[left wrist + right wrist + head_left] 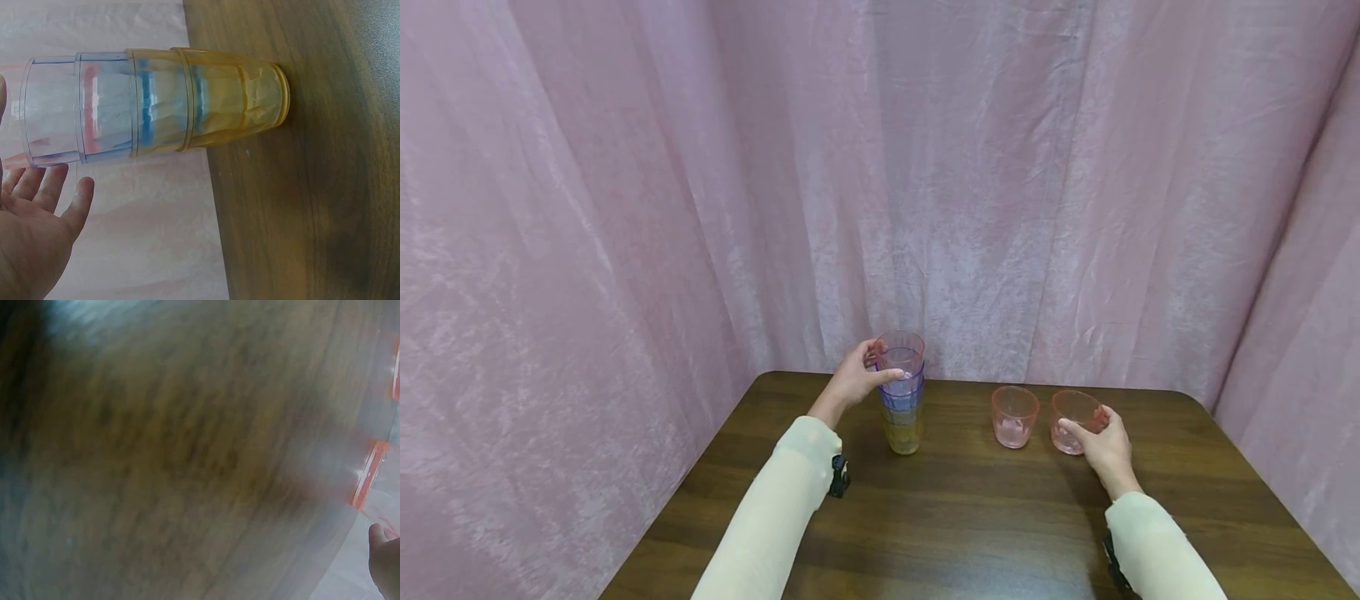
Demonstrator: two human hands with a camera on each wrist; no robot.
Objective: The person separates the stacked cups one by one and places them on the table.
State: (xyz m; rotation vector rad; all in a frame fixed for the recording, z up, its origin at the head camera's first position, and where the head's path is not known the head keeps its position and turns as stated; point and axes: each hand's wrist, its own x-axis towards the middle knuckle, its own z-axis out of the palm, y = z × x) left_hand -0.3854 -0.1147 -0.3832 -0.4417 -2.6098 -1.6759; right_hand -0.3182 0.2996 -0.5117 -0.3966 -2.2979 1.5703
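Observation:
A tall stack of clear tinted cups stands upright on the table: yellow cups (219, 100) at the bottom, blue cups (53, 109) above, and a pink cup (900, 346) on top. My left hand (857, 377) holds the pink top cup from the left, thumb in front and fingers behind. Further right, another pink cup (1013, 417) rests on the table, untouched. Beside it, my right hand (1107, 446) grips a second pink cup (1070, 410) from its right side. In the right wrist view this cup is only partly seen at the edge, and blurred.
The brown wooden table (970, 517) has rounded back corners. Pink velvet curtains (970, 208) hang close behind its back edge and along both sides. Each sleeve carries a black wrist strap, the left strap (839, 476) showing plainly.

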